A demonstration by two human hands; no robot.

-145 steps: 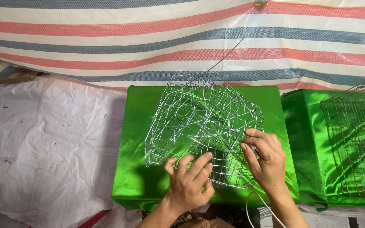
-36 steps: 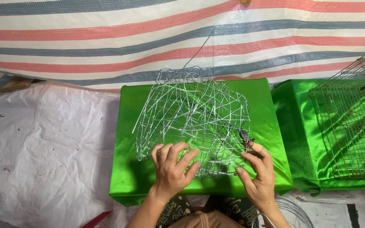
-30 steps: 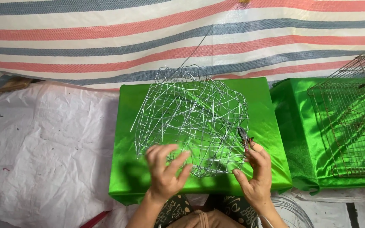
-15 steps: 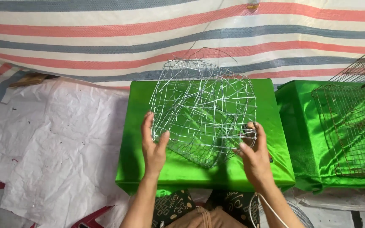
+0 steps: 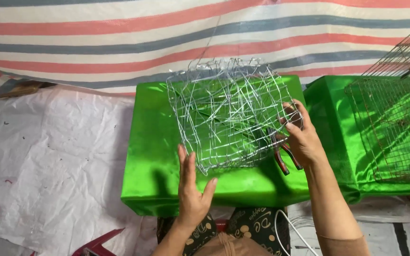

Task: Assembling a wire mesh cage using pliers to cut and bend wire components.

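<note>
Cage (image 5: 228, 114) wire, tilted | long axis left-right | right hand (image 5: 302, 137) grips

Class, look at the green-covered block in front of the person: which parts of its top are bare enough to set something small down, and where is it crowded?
On the green block, the left strip between its left edge and the wire basket is bare, as is the front strip by the left hand. The middle and right are crowded: basket, right hand and red-handled pliers.
</note>
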